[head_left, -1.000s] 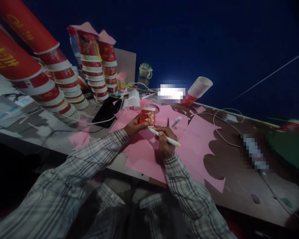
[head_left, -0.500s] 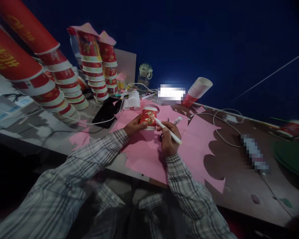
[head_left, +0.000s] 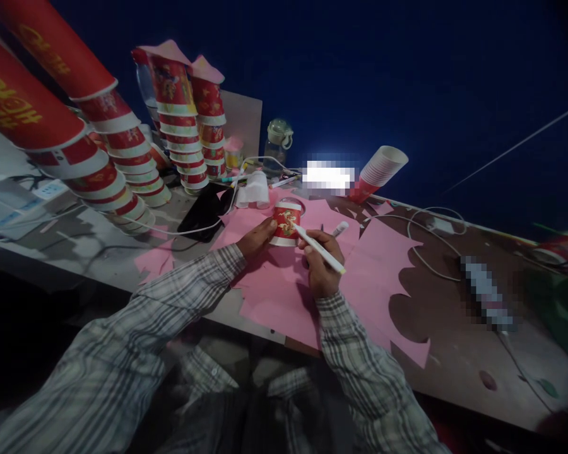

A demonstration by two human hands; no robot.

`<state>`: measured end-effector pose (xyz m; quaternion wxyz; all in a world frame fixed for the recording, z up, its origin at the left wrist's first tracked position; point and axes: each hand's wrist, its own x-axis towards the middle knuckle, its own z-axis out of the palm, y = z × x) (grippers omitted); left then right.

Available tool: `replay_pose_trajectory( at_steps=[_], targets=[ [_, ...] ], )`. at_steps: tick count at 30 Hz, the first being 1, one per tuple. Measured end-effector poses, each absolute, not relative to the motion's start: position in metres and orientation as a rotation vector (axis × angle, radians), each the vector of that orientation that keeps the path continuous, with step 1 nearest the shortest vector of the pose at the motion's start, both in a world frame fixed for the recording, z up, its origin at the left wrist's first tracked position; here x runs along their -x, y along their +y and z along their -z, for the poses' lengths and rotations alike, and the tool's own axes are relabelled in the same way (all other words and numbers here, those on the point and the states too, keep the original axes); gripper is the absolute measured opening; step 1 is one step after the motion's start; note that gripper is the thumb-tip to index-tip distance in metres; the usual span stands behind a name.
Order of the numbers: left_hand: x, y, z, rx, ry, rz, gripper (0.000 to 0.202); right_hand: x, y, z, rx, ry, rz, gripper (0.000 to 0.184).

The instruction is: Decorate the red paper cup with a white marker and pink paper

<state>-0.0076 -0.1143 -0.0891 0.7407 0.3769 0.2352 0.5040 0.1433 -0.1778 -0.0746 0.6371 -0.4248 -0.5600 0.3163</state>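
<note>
A red paper cup (head_left: 286, 224) with white bands and a gold pattern is held over pink paper (head_left: 279, 302). My left hand (head_left: 257, 239) grips its left side, fingers partly hidden behind it. In my right hand (head_left: 324, 265) is a white marker (head_left: 322, 250), pinched like a pen, its tip at the right part of the pattern. Whether the tip touches the cup I cannot tell. Just behind the cup lies a round ring-like thing (head_left: 297, 205), partly hidden. A small white cap-like piece (head_left: 341, 228) lies on the paper beyond my right hand.
Towers of red cups (head_left: 175, 126) stand on the left, some with pink cone tops. A stack of paper cups (head_left: 378, 173) leans at the back. Nearby are a dark phone-like slab (head_left: 203, 214), a clear bottle (head_left: 277, 142) and a white cable (head_left: 421, 243) on the right.
The cup has turned a little, so its gold pattern shows more fully, and my left thumb has shifted toward its edge. The marker stays against or close to the pattern.
</note>
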Motion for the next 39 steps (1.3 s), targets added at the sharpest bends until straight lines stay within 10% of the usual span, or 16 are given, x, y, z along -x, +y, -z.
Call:
replay_pose_trajectory(
  at_steps=[39],
  targets=[
    [0.019,-0.117,0.088,-1.204,0.742,-1.048,0.053,-0.141,-0.178,0.065,1.081,-1.065,-0.836,0.017]
  ],
)
